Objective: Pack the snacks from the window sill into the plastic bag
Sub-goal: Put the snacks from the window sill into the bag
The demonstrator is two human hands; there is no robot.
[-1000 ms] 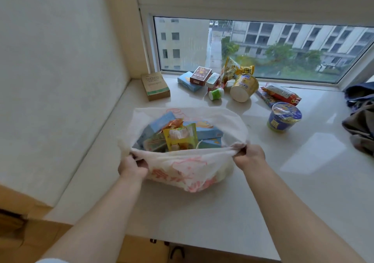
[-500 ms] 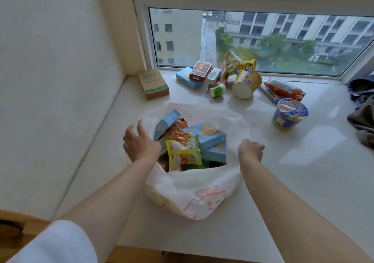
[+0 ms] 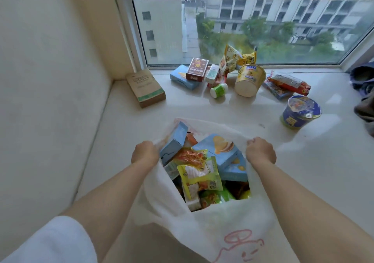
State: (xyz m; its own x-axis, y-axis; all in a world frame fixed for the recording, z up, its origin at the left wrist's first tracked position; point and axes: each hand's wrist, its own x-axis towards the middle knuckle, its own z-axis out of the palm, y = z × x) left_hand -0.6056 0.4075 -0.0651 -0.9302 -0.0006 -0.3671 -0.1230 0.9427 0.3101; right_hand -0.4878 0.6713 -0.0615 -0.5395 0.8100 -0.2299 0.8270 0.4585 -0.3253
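A white plastic bag (image 3: 228, 228) with a pink drawing lies open on the window sill (image 3: 125, 133) in front of me. My left hand (image 3: 144, 154) grips its left rim and my right hand (image 3: 260, 152) grips its right rim, holding the mouth apart. Inside lie blue boxes (image 3: 217, 150), a yellow packet (image 3: 200, 176) and other wrapped snacks. More snacks sit by the glass: a brown box (image 3: 145, 87), a blue box (image 3: 183, 79), a dark red box (image 3: 197, 69), a yellow cup (image 3: 250, 82), a small green bottle (image 3: 218, 90), a red packet (image 3: 290, 82) and a blue cup (image 3: 299, 112).
A wall (image 3: 50, 100) closes the sill on the left. The window pane (image 3: 253, 32) runs along the back. Dark clothing (image 3: 364, 94) lies at the right edge. Yellow snack bags (image 3: 235, 60) lean against the glass behind the yellow cup.
My left hand was off the bag with fingers spread half a second ago; now it grips the left rim. Both hands have shifted to the sides of the bag mouth, and the view has tilted down.
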